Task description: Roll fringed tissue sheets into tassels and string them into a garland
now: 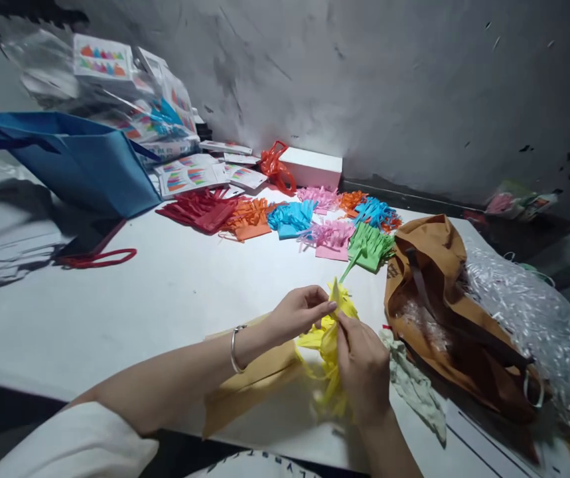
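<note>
Yellow fringed tissue paper [333,352] hangs between my two hands above the near edge of the table. My left hand [307,307] pinches its upper end between thumb and fingers; a bracelet circles that wrist. Close against it, my right hand [364,352] grips the same paper just below, with the fingertips of both hands nearly meeting. A brown paper sheet [255,378] lies under my left forearm. Beyond my hands is a green fringed paper bundle [370,247], with one strip reaching toward the yellow paper. Strands of the yellow fringe partly hide behind my right hand.
Fringed bundles in dark red [202,209], orange [249,219], blue [292,218] and pink [329,236] line the back. A blue bag [85,159] stands left, near printed cards [192,176]. At right lie a brown bag [428,285], clear plastic strands [523,318] and a pale cloth [417,388].
</note>
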The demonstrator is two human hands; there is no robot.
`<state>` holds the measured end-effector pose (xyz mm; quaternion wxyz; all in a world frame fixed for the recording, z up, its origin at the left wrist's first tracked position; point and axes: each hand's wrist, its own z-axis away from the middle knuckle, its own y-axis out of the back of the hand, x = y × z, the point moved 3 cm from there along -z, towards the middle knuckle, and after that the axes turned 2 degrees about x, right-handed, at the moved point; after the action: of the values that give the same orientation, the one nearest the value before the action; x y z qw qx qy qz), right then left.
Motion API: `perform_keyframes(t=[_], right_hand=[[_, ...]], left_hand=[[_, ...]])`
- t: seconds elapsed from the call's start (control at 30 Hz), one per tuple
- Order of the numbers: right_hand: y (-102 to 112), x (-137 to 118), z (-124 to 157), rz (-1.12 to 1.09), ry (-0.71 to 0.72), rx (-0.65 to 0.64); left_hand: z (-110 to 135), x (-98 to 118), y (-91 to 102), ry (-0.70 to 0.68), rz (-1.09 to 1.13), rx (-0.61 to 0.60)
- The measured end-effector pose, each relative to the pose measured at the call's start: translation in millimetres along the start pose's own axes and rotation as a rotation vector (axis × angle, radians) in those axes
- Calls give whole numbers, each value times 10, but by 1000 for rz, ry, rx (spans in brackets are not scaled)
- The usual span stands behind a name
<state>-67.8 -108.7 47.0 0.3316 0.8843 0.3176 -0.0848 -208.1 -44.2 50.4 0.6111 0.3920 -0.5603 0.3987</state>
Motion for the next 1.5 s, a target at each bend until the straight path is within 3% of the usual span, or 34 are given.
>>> perform_keyframes(t=[0.2,0.47,0.6,0.7,0.9,1.07,1.17,1.5], right_hand=[[-114,118,206,-129,-231,-25],[-202,228,201,-261,-469,-143],[-191,285,129,-327,-433,-255],[-127,288,65,-274,-355,-232],[-69,117,32,-182,-56,-257],[-53,83,77,-31,40,-274],[-50,102,93,7,29,-278],[-23,191,97,-117,-193,-241]], left_hand=[[68,-310,45,-26,-3,12],[114,-357,105,-82,-92,-14],[137,-329,116,-92,-148,-43],[149,-329,114,-102,-180,-45],[150,-388,90,-91,-146,-47],[151,-389,79,-84,-113,-41],[157,-370,72,-77,-101,-42],[179,-369,90,-154,-194,-59]])
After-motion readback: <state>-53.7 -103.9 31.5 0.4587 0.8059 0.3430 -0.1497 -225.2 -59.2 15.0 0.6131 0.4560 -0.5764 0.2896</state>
